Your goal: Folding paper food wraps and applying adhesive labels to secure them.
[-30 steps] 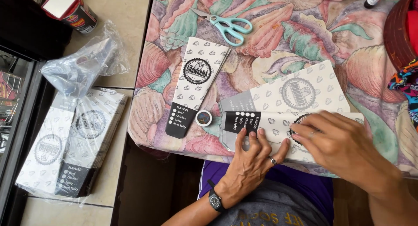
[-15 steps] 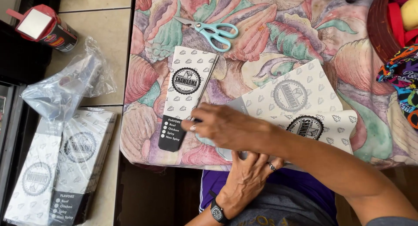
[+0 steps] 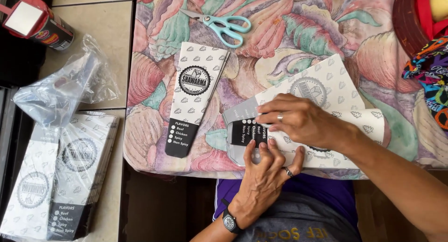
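Both hands are pressed flat on a printed paper sleeve (image 3: 326, 90) at the desk's (image 3: 154, 83) near edge: left hand (image 3: 266, 169) fingers spread, right hand (image 3: 303, 120) on top. Finished sleeve (image 3: 193, 97) lies beside it; more fill a clear plastic bag (image 3: 56, 176) on the floor.

right hand (image 3: 303, 120) drew back — now pressing the paper sleeve (image 3: 326, 116).

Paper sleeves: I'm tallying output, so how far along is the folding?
Done: one folded sleeve on the table. In hand: left hand and right hand press a flat printed sheet. Left: stacks of flat sleeves on the floor.
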